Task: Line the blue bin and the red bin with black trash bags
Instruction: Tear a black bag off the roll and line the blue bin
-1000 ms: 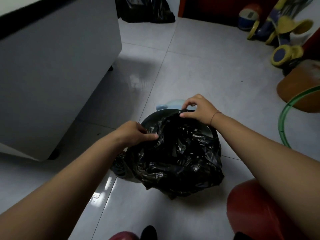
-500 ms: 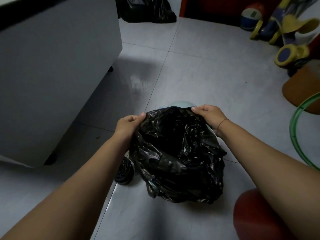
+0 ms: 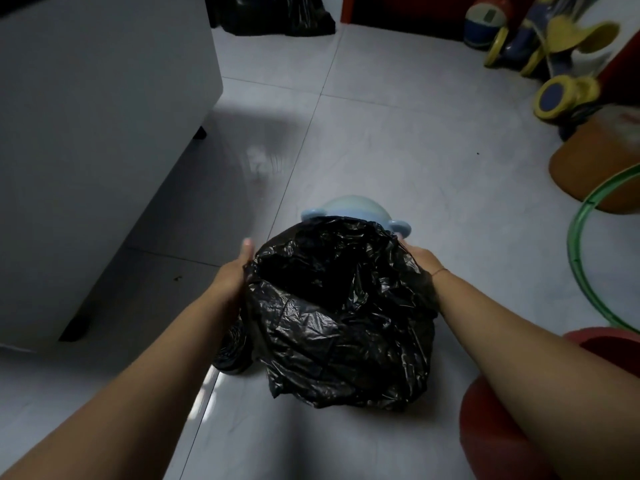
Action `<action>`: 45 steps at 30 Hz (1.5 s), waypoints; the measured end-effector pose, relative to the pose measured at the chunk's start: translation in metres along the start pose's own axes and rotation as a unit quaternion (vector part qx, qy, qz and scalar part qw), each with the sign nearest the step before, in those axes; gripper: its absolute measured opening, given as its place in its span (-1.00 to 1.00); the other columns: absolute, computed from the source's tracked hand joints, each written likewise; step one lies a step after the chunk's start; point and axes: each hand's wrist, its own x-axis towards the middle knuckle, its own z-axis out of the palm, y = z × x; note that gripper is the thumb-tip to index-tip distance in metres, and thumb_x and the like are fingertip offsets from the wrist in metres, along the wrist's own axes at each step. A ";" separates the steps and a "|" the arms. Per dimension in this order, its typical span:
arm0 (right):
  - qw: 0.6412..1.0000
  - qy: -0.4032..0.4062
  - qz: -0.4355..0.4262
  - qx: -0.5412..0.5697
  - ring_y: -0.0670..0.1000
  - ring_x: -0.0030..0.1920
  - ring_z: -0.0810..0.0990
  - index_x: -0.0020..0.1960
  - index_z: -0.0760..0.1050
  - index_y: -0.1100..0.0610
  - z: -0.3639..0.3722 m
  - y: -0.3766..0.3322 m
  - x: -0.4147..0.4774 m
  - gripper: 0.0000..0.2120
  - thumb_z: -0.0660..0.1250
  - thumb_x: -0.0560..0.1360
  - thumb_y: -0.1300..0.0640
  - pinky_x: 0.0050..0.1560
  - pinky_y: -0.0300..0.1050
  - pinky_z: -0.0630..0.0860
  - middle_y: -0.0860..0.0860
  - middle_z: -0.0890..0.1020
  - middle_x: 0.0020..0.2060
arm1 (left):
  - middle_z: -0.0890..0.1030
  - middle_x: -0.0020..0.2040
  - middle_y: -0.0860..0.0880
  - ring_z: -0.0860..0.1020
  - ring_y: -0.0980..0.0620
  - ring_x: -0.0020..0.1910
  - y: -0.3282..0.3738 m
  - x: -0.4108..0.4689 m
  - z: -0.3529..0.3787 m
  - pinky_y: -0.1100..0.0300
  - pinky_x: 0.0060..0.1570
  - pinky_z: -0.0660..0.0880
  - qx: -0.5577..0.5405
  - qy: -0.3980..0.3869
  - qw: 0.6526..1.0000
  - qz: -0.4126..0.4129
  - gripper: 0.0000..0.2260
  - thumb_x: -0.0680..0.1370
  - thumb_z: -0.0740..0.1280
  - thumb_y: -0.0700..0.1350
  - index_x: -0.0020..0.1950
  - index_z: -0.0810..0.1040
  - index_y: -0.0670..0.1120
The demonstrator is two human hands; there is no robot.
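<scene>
A black trash bag [image 3: 343, 327] hangs open-mouthed over the blue bin [image 3: 353, 207], of which only the far pale-blue rim and two small ears show. My left hand [image 3: 233, 275] grips the bag's left edge, thumb pointing up. My right hand [image 3: 420, 263] grips the right edge, fingers partly hidden by the plastic. The red bin [image 3: 491, 427] stands at the lower right, mostly behind my right forearm. A roll of black bags [image 3: 233, 351] lies on the floor by the blue bin's left side.
A large grey-white cabinet [image 3: 86, 140] on short legs fills the left. Black bags [image 3: 277, 15] sit at the far wall. A toy ride-on [image 3: 554, 64], an orange stool [image 3: 595, 168] and a green hoop [image 3: 585, 258] crowd the right. Grey tiled floor [image 3: 398, 133] lies ahead.
My hands moved apart and pulled the bag's mouth wide, then drew it down around the blue bin. The bin's dark opening is now covered by the bag.
</scene>
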 end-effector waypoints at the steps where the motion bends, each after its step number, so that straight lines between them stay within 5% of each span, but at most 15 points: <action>1: 0.998 0.010 -0.006 0.055 0.05 -0.01 0.50 0.11 0.53 0.20 -0.004 -0.003 -0.007 -0.54 0.10 0.58 -0.16 -0.03 -0.16 0.37 0.09 0.57 -0.01 | 0.54 0.16 -0.18 0.51 -0.17 0.12 -0.003 -0.004 -0.006 -0.02 0.15 0.38 -0.002 0.014 1.000 0.021 -0.36 0.56 0.02 0.31 0.24 0.50 -0.20; 3: 0.985 0.036 -0.051 0.160 0.04 -0.06 0.52 0.01 0.52 0.18 -0.015 -0.009 -0.026 -0.56 0.10 0.57 -0.17 -0.12 -0.19 0.43 0.08 0.56 -0.07 | 0.57 0.10 -0.13 0.51 -0.10 0.06 -0.010 -0.022 -0.018 0.05 0.08 0.38 -0.008 0.063 0.994 0.092 -0.37 0.58 -0.06 0.28 0.20 0.53 -0.17; 6: 0.976 0.044 -0.124 0.173 -0.08 -0.18 0.46 -0.16 0.46 0.06 -0.029 -0.010 -0.062 -0.71 0.20 0.54 -0.15 -0.15 -0.21 0.39 -0.03 0.51 -0.20 | 0.59 0.01 -0.11 0.52 -0.03 -0.02 -0.034 -0.068 -0.023 0.08 0.01 0.39 -0.055 0.122 0.979 0.154 -0.40 0.53 -0.01 0.33 0.13 0.54 -0.12; 11: 0.979 0.005 -0.179 0.092 -0.08 -0.19 0.54 -0.09 0.44 0.08 -0.023 0.006 -0.114 -0.76 0.42 0.42 -0.02 -0.10 -0.19 0.49 -0.03 0.56 -0.16 | 0.52 -0.40 0.11 0.45 0.10 -0.31 -0.065 -0.146 0.001 0.05 -0.07 0.40 -0.134 -0.004 0.989 0.063 -0.45 0.29 0.21 0.50 -0.35 0.55 0.00; 15: 0.987 0.078 -0.122 0.071 -0.03 -0.06 0.56 0.08 0.36 0.12 -0.013 0.011 -0.124 -0.56 0.45 0.38 -0.08 0.01 -0.09 0.51 0.00 0.55 -0.07 | 0.44 -0.26 -0.10 0.44 0.01 -0.20 -0.073 -0.166 0.018 0.10 -0.09 0.42 -0.115 -0.005 0.993 0.036 -0.58 0.33 0.31 0.28 -0.23 0.43 -0.09; 17: 0.989 0.085 -0.104 0.063 -0.06 -0.23 0.54 -0.12 0.42 0.13 -0.011 0.014 -0.125 -0.68 0.39 0.44 -0.11 -0.14 -0.12 0.45 -0.02 0.55 -0.25 | 0.41 -0.26 -0.12 0.39 0.00 -0.22 -0.076 -0.166 0.021 0.17 -0.21 0.34 -0.108 -0.001 0.992 0.058 -0.66 0.44 0.35 0.17 -0.22 0.43 -0.10; 19: 0.990 0.083 -0.109 0.022 0.00 -0.34 0.43 -0.33 0.33 0.12 -0.010 0.020 -0.126 -0.58 0.29 0.48 -0.18 -0.26 -0.15 0.32 0.04 0.43 -0.39 | 0.34 -0.31 -0.09 0.30 -0.01 -0.25 -0.079 -0.161 0.022 0.18 -0.27 0.25 -0.112 0.006 0.990 0.086 -0.68 0.47 0.38 0.08 -0.30 0.36 -0.07; 23: 0.989 0.107 -0.100 0.024 0.04 -0.30 0.38 -0.29 0.35 0.22 -0.005 0.028 -0.126 -0.47 0.18 0.50 -0.26 -0.27 -0.11 0.30 0.14 0.38 -0.34 | 0.36 -0.45 0.05 0.30 0.13 -0.40 -0.087 -0.152 0.021 0.23 -0.33 0.26 -0.131 0.044 0.983 0.124 -0.66 0.50 0.38 0.01 -0.37 0.33 -0.06; 26: 0.984 0.142 -0.072 0.081 0.03 -0.26 0.43 -0.15 0.44 0.44 -0.003 0.030 -0.122 -0.30 0.16 0.50 -0.28 -0.21 -0.06 0.45 0.26 0.41 -0.33 | 0.42 -0.47 0.00 0.38 0.09 -0.46 -0.100 -0.138 0.015 0.20 -0.35 0.33 -0.184 0.046 0.974 0.121 -0.75 0.54 0.33 -0.04 -0.24 0.40 -0.14; 29: 0.975 0.192 -0.019 0.113 0.06 -0.22 0.46 -0.27 0.44 0.27 -0.004 0.034 -0.116 -0.44 0.10 0.55 -0.22 -0.27 -0.13 0.36 0.10 0.48 -0.34 | 0.42 -0.51 -0.03 0.38 0.10 -0.55 -0.115 -0.127 0.013 0.20 -0.40 0.34 -0.178 0.053 0.977 0.103 -0.76 0.57 0.30 -0.06 -0.23 0.39 -0.15; 38: 0.981 0.180 0.075 -0.005 0.25 0.09 0.55 0.03 0.54 0.37 0.004 0.035 -0.102 -0.26 -0.15 0.60 -0.22 -0.02 -0.03 0.38 0.30 0.60 0.05 | 0.43 -0.45 -0.02 0.37 0.05 -0.44 -0.137 -0.113 0.009 0.19 -0.35 0.31 -0.124 0.078 0.986 0.082 -0.66 0.57 0.25 0.09 -0.22 0.41 -0.16; 40: 0.975 0.201 0.093 0.010 0.24 0.15 0.52 0.11 0.52 0.35 -0.002 0.033 -0.101 -0.31 -0.14 0.61 -0.19 0.10 0.00 0.40 0.28 0.57 0.12 | 0.52 -0.27 -0.08 0.45 0.06 -0.33 -0.131 -0.118 0.003 0.19 -0.28 0.36 -0.123 0.113 0.983 0.078 -0.69 0.56 0.22 0.15 -0.10 0.44 -0.10; 42: 0.961 0.272 0.046 -0.014 0.23 0.18 0.48 0.12 0.49 0.27 -0.009 0.028 -0.106 -0.48 -0.02 0.61 -0.12 0.19 0.05 0.37 0.22 0.51 0.17 | 0.51 -0.02 -0.09 0.50 0.06 -0.14 -0.119 -0.126 -0.004 0.20 -0.14 0.41 -0.055 0.187 0.968 0.156 -0.72 0.57 0.21 0.15 0.05 0.41 -0.05; 45: 0.900 0.327 -0.277 -0.078 0.12 0.05 0.48 -0.08 0.51 0.19 -0.011 0.001 -0.129 -0.84 0.19 0.51 0.14 0.12 0.01 0.42 0.08 0.50 -0.04 | 0.51 0.06 -0.03 0.47 -0.01 0.06 -0.082 -0.141 -0.008 0.06 0.07 0.40 0.118 0.211 0.882 0.405 -0.78 0.58 0.18 0.06 0.05 0.50 -0.05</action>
